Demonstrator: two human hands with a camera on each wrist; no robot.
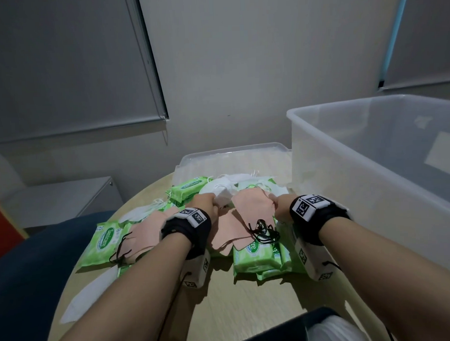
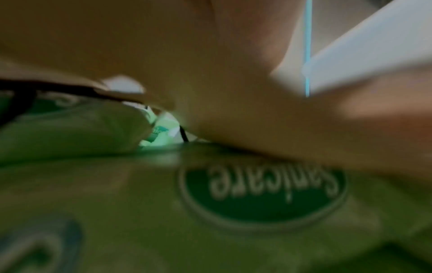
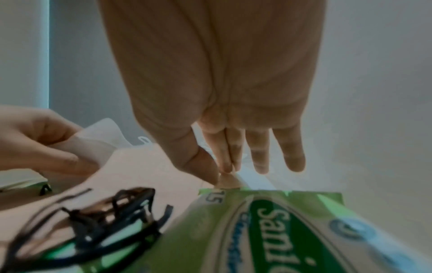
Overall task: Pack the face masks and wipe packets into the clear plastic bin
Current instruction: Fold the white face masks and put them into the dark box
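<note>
The green wipe packet at the pile's 8 o'clock edge carries the brand "Sanicare" in white on a dark green oval, with the number "15" in its upper corner. The packet below the right hand shows "Sani", the rest cut off, and "15" at its 10 o'clock corner. In the left wrist view a packet reads "Sanicare" upside down. The square black-and-white code markers on the wristbands carry no readable text.
</note>
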